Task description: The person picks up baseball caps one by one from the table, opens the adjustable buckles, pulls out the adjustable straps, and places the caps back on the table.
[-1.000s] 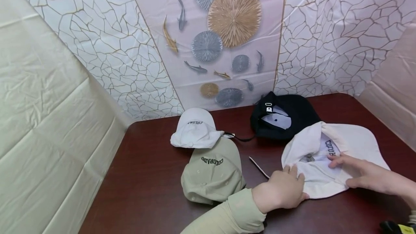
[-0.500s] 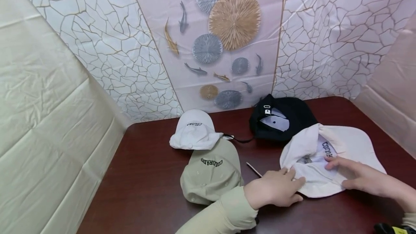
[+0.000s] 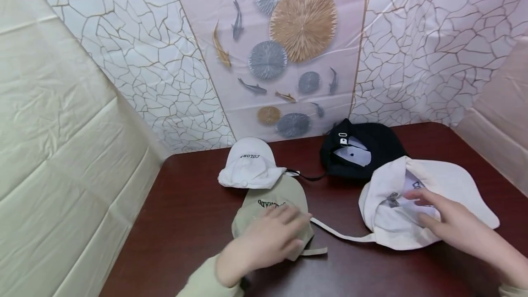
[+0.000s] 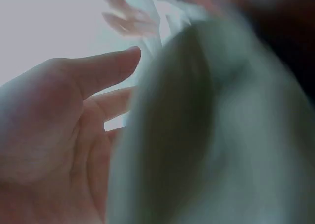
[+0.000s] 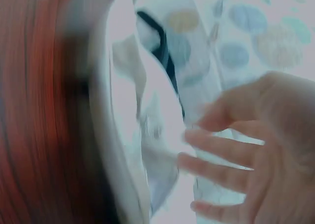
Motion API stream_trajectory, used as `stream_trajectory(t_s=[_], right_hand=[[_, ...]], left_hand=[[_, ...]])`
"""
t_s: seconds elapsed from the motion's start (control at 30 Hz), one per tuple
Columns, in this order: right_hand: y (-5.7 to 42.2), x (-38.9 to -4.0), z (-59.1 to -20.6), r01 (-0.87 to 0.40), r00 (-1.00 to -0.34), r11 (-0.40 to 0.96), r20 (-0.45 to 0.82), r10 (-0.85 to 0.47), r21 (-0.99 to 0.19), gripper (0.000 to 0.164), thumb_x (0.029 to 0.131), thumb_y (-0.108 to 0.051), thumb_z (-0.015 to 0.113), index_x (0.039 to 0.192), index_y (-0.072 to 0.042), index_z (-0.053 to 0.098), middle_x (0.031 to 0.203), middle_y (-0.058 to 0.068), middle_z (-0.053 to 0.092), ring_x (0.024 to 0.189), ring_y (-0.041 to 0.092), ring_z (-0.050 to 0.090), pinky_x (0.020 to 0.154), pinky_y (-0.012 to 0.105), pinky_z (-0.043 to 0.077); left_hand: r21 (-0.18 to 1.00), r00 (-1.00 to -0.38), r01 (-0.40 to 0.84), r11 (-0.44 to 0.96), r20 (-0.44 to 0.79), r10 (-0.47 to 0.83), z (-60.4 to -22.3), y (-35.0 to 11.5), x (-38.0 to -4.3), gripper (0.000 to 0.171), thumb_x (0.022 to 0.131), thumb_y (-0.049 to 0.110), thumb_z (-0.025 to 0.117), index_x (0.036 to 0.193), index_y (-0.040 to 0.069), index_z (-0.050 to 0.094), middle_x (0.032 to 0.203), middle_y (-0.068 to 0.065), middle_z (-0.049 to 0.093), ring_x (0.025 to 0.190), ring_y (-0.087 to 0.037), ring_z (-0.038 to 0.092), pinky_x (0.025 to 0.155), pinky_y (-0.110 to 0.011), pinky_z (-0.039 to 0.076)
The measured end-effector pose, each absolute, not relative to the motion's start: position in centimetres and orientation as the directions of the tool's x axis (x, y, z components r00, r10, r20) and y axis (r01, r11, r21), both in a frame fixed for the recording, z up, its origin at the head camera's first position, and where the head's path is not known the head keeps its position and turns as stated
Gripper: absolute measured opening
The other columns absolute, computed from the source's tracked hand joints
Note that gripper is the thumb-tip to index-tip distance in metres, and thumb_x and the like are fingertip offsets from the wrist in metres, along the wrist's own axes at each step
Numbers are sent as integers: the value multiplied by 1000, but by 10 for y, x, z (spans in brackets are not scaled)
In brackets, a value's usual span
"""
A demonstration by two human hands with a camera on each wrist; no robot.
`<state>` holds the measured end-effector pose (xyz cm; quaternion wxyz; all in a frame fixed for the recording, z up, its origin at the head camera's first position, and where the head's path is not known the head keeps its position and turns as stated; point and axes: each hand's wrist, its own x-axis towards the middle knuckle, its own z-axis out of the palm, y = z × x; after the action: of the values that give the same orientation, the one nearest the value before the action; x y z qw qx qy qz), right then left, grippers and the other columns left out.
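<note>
In the head view my left hand [image 3: 268, 239] is over the front of a khaki cap [image 3: 251, 217] lettered COLORADO. The left wrist view shows that hand [image 4: 64, 120] with thumb and fingers spread beside the blurred khaki cap [image 4: 236, 135]; contact is hard to tell. My right hand [image 3: 458, 223], fingers loosely bent, hovers at the opening of an upturned cream cap [image 3: 453, 178]. In the right wrist view the right hand [image 5: 256, 150] is apart from or just at the cream cap [image 5: 128, 111], gripping nothing. The cream cap's strap [image 3: 342, 235] extends left.
A white cap [image 3: 249, 164] lies behind the khaki one, overlapping its brim. At the back right an upturned black cap [image 3: 383, 145] touches the cream cap, its strap [image 3: 309, 178] trailing left. All rest on a dark red table [image 3: 177, 214] with patterned cloth [image 3: 305, 22] behind.
My left hand has left the cream cap's edge and moved left over the khaki cap, uncovering the cream strap. The right hand has lifted slightly from the cream cap.
</note>
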<state>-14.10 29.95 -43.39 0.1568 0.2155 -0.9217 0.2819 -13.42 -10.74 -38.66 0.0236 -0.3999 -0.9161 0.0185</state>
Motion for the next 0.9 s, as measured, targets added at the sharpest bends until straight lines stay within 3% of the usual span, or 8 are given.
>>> stream_trajectory(t_s=[0.17, 0.37, 0.53, 0.63, 0.77, 0.9], right_hand=[[256, -132, -414, -550, -818, 652, 491, -298, -521, 54, 85, 2, 76, 134, -14, 59, 127, -10, 61, 112, -12, 52, 91, 3, 34], [210, -128, -400, -633, -772, 589, 470, -429, -503, 55, 90, -9, 76, 140, -21, 56, 133, -5, 59, 123, -1, 50, 98, 6, 30], [181, -131, -400, -663, -748, 574, 436, -500, -481, 50, 93, -21, 74, 139, -25, 56, 135, -11, 57, 123, 7, 54, 100, 8, 31], [167, -133, -405, -696, -717, 548, 430, -548, -464, 50, 93, -23, 74, 139, -27, 55, 135, -13, 56, 123, 8, 55, 100, 14, 38], [152, -133, -415, -740, -669, 504, 408, -621, -446, 49, 93, -23, 74, 139, -26, 56, 134, -13, 56, 123, 8, 56, 97, 28, 48], [141, -129, -425, -770, -626, 471, 368, -687, -430, 48, 94, -25, 74, 139, -22, 56, 136, -10, 55, 124, 10, 55, 96, 37, 50]], left_hand=[[-9, -785, 611, 792, 125, 607, -377, -169, -127, 54, 100, 49, 56, 146, 20, 54, 145, -9, 56, 134, -32, 51, 109, -50, 39], [152, -824, 567, 809, 94, 559, -373, -207, -118, 62, 97, 60, 55, 146, 22, 54, 147, -6, 54, 137, -29, 49, 108, -50, 40], [193, -798, 601, 776, 80, 598, -381, -217, -119, 64, 90, 49, 71, 144, 20, 55, 148, -7, 53, 136, -27, 50, 101, -50, 46], [183, -778, 626, 758, 90, 621, -389, -218, -122, 65, 85, 38, 80, 142, 17, 56, 147, -9, 52, 136, -27, 49, 100, -49, 47], [152, -772, 636, 757, 93, 629, -397, -211, -125, 64, 81, 26, 84, 140, 16, 59, 146, -11, 54, 136, -34, 48, 101, -49, 47], [87, -756, 654, 751, 89, 648, -404, -199, -125, 63, 78, 22, 85, 137, 15, 62, 143, -12, 56, 132, -41, 51, 97, -52, 50]])
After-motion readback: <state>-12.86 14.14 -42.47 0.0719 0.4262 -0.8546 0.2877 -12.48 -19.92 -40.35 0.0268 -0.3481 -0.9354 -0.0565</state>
